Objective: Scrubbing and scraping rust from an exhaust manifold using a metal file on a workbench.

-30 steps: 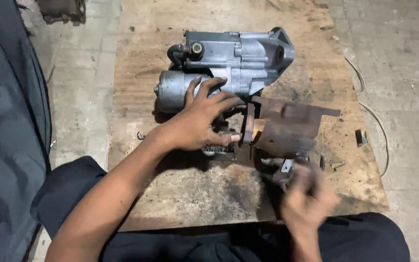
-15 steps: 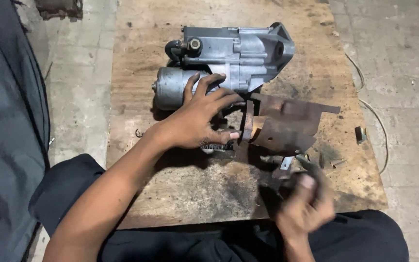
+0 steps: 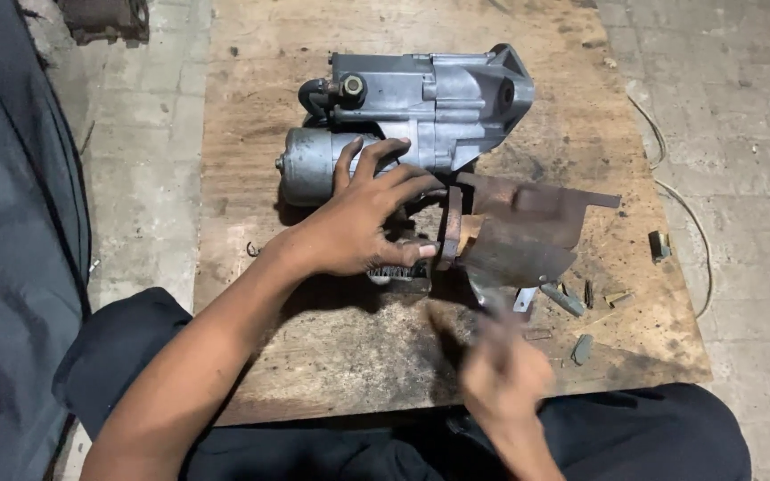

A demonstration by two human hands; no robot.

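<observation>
A grey metal starter motor (image 3: 421, 116) lies on a worn wooden board (image 3: 340, 356). My left hand (image 3: 363, 223) rests on its lower front, fingers spread over the cylinder and a small dark part beneath. A rusty brown metal shield (image 3: 519, 232) sticks out to the right of that hand. My right hand (image 3: 501, 374) is blurred with motion near the board's front edge, below the shield. Whether it holds anything cannot be made out.
Small loose metal bits (image 3: 581, 303) lie on the board right of the shield. A thin cord (image 3: 688, 214) runs over the tiled floor at the right. Dark fabric (image 3: 11, 267) fills the left edge. My dark trouser legs (image 3: 634, 436) lie along the bottom.
My right hand has shifted left and slightly up along the board's front edge, moving fast. The left hand stays on the starter motor.
</observation>
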